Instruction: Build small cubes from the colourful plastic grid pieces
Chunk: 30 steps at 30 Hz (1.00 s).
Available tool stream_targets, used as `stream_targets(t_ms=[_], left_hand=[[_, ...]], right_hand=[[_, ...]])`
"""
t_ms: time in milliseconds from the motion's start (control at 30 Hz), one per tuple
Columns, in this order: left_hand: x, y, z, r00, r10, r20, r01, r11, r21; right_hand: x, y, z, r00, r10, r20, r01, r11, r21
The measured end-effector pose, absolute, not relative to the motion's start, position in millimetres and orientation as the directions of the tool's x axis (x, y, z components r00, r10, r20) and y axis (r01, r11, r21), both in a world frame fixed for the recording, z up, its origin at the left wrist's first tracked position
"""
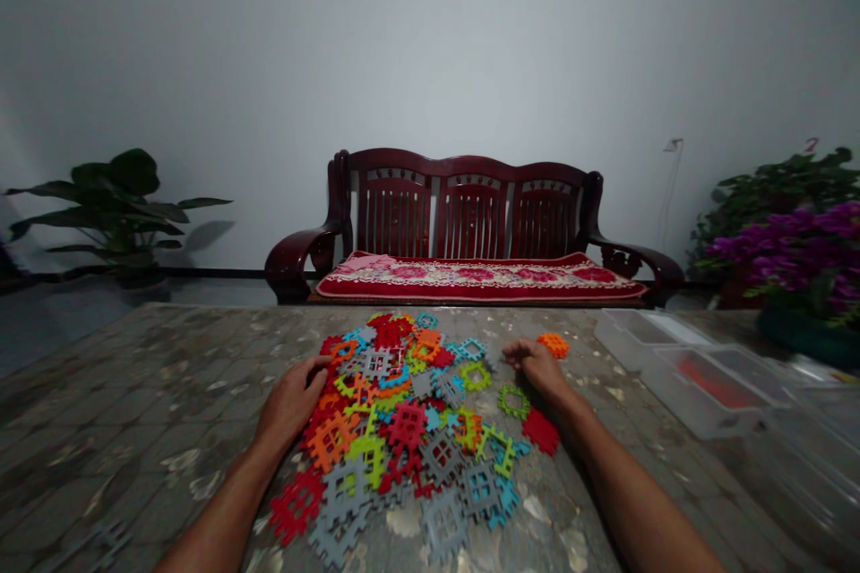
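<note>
My left hand (pixel 288 398) is loosely bent at the left edge of the heap of toy pieces (pixel 407 428) on the worktop (pixel 167 412), and my right hand (pixel 539 365) is half curled across from it, near an orange piece (pixel 554 345); I can't tell if either holds anything. The pieces lie over each other, so I should lift the top ones gently so their teeth don't catch.

The pieces (pixel 407 426) are red, orange, green, blue and grey, the tabletop (pixel 167 403) grey with pale blotches.
</note>
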<state>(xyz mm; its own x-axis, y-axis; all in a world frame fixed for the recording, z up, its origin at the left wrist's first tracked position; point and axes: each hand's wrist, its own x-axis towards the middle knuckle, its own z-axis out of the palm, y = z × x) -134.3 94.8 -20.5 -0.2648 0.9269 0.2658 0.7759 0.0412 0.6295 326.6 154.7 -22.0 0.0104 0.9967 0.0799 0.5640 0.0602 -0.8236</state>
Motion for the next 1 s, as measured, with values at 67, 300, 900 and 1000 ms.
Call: stream_targets(t_ms=[67, 300, 900, 1000], left_hand=[[-134.5, 94.8, -20.3, -0.267, 0.928, 0.26, 0.777, 0.048, 0.628], [-134.9, 95.0, -21.1, -0.26, 0.927, 0.27, 0.777, 0.035, 0.628], [-135.2, 95.9, -22.8, -0.272, 0.922, 0.276, 0.773, 0.038, 0.633], [-135.4, 95.7, -23.0, -0.262, 0.925, 0.275, 0.778, 0.034, 0.627]], right_hand=[[326.3, 154.4, -20.8, 0.013, 0.994, 0.104, 0.599, 0.076, -0.797], [312.4, 149.1, -14.3, -0.042, 0.98, 0.195, 0.688, 0.17, -0.705], [302.3, 132.0, -5.9, 0.014, 0.977, 0.213, 0.919, 0.071, -0.387], [298.1, 134.8, -1.1, -0.03, 0.973, 0.227, 0.905, 0.123, -0.406]])
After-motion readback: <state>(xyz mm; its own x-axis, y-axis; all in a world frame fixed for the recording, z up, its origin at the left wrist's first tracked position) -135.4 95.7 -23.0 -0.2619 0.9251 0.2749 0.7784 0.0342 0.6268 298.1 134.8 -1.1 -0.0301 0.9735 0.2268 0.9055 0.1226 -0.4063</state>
